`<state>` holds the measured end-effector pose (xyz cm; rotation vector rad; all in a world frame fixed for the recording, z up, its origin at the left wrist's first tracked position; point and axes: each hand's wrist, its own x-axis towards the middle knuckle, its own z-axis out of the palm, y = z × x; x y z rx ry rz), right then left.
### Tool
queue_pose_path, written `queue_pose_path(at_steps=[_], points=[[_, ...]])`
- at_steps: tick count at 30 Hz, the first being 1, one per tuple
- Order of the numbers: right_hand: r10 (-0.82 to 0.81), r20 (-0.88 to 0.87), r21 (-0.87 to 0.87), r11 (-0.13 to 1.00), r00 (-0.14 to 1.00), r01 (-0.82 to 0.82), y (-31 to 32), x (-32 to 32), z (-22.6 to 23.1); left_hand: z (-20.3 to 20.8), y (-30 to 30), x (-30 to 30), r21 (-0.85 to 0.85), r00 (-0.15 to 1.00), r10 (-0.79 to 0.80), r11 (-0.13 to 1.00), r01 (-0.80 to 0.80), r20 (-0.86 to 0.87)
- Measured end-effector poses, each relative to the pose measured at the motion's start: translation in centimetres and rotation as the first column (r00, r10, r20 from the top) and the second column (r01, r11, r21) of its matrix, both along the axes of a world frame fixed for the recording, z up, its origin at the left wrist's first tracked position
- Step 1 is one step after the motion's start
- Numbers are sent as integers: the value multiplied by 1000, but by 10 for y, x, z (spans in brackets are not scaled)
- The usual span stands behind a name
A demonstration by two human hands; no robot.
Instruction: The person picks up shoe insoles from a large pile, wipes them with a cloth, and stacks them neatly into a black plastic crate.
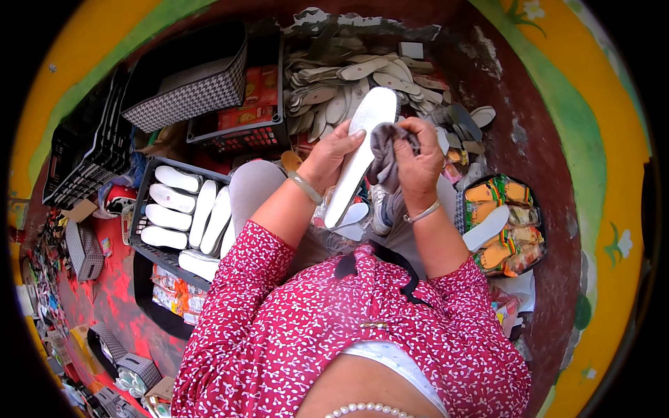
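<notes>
A long white insole [355, 160] is tilted up in front of me, with my left hand [332, 157] closed on its left edge, thumb on top. My right hand [421, 161] grips a crumpled grey-brown cloth [385, 157], which lies against the insole's right edge. Beyond the insole's tip is a large loose pile of off-white insoles [334, 94]. To my left, a dark basket [141, 191] holds several white insoles [203, 212] laid in rows. Below my hands, further pale insole pieces [354, 214] lie near a shoe [381, 209].
At my right a dark basket [542, 233] holds packaged orange insoles [495, 255], with one white insole [487, 228] across them. Black-and-white patterned baskets [182, 97] and a black crate [237, 134] with red packets stand far left. A dark red wall [519, 90] curves round the far right.
</notes>
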<state>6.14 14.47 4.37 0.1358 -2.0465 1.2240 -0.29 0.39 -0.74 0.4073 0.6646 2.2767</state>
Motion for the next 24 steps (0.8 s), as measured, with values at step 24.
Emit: queue_pose_path(at_steps=[24], points=[[76,-27,154,985,997,-71,13,2,17,-5,2,10,-345,454,-12,668,-659,-891]])
